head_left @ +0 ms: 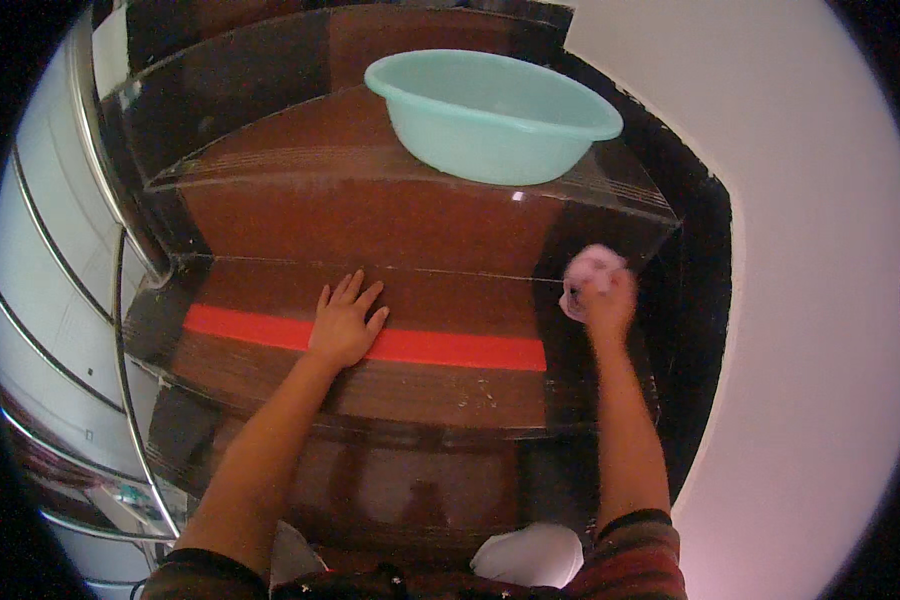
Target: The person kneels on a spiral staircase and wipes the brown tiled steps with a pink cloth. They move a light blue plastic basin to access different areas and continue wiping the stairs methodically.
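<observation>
My left hand (343,325) lies flat on a brown stair tread, fingers spread, its palm across a red strip (450,348) that runs along the step. Nothing is in that hand. Further right, my right hand (611,302) is closed on a crumpled pale pink cloth (592,268). It is at the black right-hand part of the same step, close to the riser, and slightly blurred. Whether the cloth touches the stone, I cannot tell. On the step above stands a light green plastic basin (490,130); its visible inside shows no contents.
A metal railing (95,150) with curved bars runs down the left side. At the right, a white wall (810,300) rises behind a black stone skirting (705,270). More steps lie above and below. A white shoe or knee-like shape (530,553) shows at the bottom edge.
</observation>
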`<state>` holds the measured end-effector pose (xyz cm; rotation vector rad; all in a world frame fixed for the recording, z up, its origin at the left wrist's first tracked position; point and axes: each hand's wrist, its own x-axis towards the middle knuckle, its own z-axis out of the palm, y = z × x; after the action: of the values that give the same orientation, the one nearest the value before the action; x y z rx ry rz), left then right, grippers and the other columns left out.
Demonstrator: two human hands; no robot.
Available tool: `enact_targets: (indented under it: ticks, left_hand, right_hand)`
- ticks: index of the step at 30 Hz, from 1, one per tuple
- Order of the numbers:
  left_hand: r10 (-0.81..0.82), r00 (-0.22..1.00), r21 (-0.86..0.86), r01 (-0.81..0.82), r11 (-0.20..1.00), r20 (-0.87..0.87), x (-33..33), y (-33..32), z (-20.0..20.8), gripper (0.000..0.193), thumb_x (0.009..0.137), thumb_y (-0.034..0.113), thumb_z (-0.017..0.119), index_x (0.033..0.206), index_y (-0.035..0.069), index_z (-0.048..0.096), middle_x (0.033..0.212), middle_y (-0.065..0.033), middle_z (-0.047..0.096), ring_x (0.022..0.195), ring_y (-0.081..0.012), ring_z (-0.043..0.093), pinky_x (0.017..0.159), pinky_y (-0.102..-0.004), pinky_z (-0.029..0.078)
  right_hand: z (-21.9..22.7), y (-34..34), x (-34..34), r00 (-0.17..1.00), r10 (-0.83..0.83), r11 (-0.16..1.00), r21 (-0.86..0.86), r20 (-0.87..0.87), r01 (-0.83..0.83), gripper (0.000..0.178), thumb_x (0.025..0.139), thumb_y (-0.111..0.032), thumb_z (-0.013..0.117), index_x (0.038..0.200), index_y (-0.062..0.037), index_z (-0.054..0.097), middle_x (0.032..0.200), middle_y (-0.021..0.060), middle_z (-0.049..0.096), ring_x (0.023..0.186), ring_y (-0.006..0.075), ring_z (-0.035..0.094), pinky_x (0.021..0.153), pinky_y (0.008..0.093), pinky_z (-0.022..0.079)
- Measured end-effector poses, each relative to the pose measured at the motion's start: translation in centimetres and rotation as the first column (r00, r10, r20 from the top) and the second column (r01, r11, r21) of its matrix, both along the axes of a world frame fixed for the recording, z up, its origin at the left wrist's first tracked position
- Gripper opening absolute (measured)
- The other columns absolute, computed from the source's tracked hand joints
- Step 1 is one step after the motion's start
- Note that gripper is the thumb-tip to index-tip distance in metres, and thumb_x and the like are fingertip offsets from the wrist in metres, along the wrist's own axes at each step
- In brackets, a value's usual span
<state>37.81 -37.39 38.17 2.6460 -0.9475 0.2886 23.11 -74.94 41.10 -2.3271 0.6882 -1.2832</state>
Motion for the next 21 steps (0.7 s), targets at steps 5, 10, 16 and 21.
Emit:
enact_targets:
  ticks: [5,10,16,21]
  left_hand:
    - [-0.007,1.0,-0.031,0.007,0.999,-0.002,0.1,0.0,-0.4,0.05,0.096,0.041,0.046,0.138,0.014,0.047,0.15,-0.0175,0.034,0.139,-0.0354,0.031,0.115,-0.0526,0.018]
    - [0.01,1.0,0.004,-0.01,1.0,-0.004,0.1,-0.1,-0.1,0.05,0.096,0.041,0.046,0.138,0.014,0.047,0.149,-0.018,0.036,0.138,-0.0353,0.031,0.115,-0.0522,0.018]
    - [0.01,1.0,-0.018,-0.009,1.0,0.016,-0.2,-0.2,0.1,0.052,0.096,0.043,0.046,0.139,0.014,0.047,0.149,-0.0181,0.036,0.139,-0.0339,0.031,0.115,-0.0519,0.018]
    - [0.006,1.0,-0.034,-0.006,0.999,0.009,-0.4,0.0,0.5,0.052,0.095,0.043,0.047,0.138,0.013,0.047,0.148,-0.0181,0.036,0.138,-0.0346,0.033,0.115,-0.0531,0.019]
  right_hand:
    - [5.0,-4.8,-1.9,0.91,-0.19,0.964,-0.105,0.367,0.243,0.042,0.081,-0.017,0.071,0.111,0.0066,0.053,0.109,0.021,0.058,0.102,0.0356,0.056,0.091,0.0426,0.044]
    - [3.4,-5.2,1.7,0.946,-0.24,0.87,-0.384,0.217,0.308,0.035,0.086,-0.008,0.058,0.12,0.0013,0.052,0.111,0.0203,0.06,0.105,0.0388,0.056,0.095,0.0448,0.044]
    - [-2.2,-5.7,1.6,0.961,-0.274,0.959,-0.081,-0.047,0.27,0.031,0.086,-0.015,0.056,0.115,-0.0038,0.057,0.119,0.0215,0.06,0.094,0.0362,0.065,0.081,0.0423,0.053]
    - [2.2,-5.1,-0.9,0.877,-0.037,0.996,0.05,-0.479,0.069,0.042,0.076,-0.004,0.061,0.118,-0.0055,0.062,0.113,0.02,0.064,0.099,0.0365,0.064,0.083,0.0419,0.053]
